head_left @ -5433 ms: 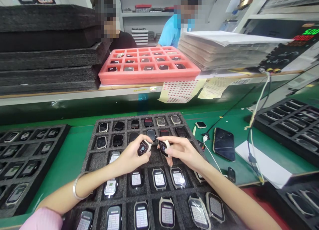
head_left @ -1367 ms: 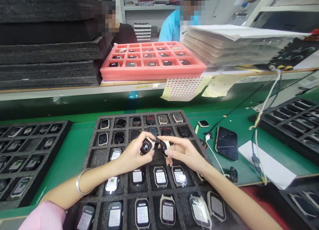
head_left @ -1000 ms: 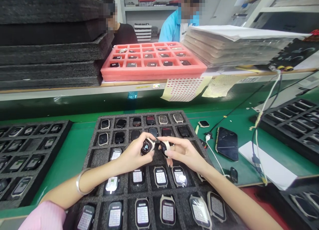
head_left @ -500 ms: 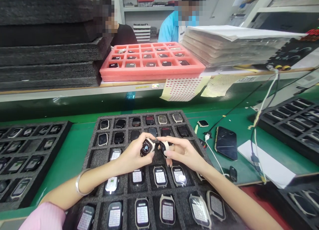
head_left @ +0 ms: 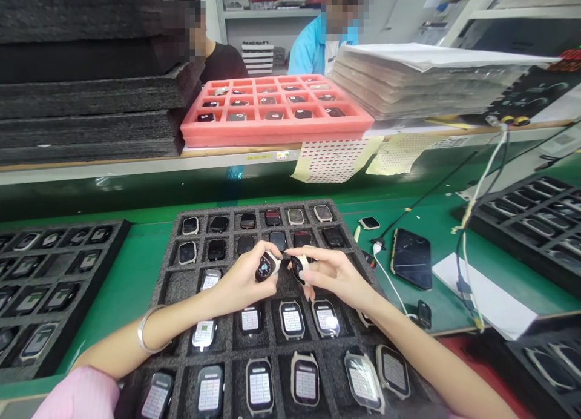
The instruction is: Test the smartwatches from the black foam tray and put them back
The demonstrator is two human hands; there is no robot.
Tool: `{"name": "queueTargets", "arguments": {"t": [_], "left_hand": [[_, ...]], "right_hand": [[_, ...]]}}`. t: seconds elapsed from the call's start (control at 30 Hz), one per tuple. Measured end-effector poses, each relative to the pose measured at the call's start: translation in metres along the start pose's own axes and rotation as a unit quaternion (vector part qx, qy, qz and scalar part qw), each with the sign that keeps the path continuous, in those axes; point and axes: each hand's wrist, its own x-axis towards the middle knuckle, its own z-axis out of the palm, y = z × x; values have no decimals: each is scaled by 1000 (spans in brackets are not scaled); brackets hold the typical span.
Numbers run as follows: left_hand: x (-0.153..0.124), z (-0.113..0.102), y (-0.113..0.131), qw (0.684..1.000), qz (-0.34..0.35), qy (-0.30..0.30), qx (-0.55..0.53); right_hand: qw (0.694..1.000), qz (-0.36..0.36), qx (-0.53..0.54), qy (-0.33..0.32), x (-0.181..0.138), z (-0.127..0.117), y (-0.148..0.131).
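Observation:
My left hand (head_left: 249, 273) grips a smartwatch case (head_left: 265, 267) with a lit dark dial and a light frame; no strap shows on it. Close beside it, my right hand (head_left: 333, 270) pinches a second smartwatch case (head_left: 298, 267), turned so its pale side edge shows. Both are held above a black foam tray (head_left: 172, 313) divided into compartments. Watches lie in most of these; the nearer ones, such as this watch (head_left: 305, 379), have lit screens with a grid of white boxes. Watches farther back have dark screens.
A phone (head_left: 412, 258), cables (head_left: 465, 261) and a loose watch (head_left: 369, 223) lie to the right. More watch trays stand at left (head_left: 109, 267) and right (head_left: 535, 225). On the shelf are a pink foam tray (head_left: 276, 131) and stacked black foam (head_left: 86, 98). Two people sit behind.
Both hands keep hold of the two watches in nearly the same place. The left hand's watch has turned slightly, and the view has shifted a little.

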Motion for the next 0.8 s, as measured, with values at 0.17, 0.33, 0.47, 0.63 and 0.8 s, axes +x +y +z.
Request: {"name": "queueTargets", "arguments": {"t": [0.17,0.33,0.47,0.63,0.8], "left_hand": [[0,-1,0,1000,-2,-12,-2],[0,-1,-1,1000,7,-8,-1],[-1,-1,0,1000,5,2,-3],[-2,-1,2,1000,-1,15,-10],[-4,-3,5,1000,3,9,-16]], "right_hand": [[1000,-6,-3,-6,0,-1,1],[1000,-2,0,-11,0,-2,1],[1000,0,-3,-13,-1,-1,-1],[1000,-10,-3,3,-2,-2,-2],[1000,-14,-4,-9,-4,-3,-2]]}}
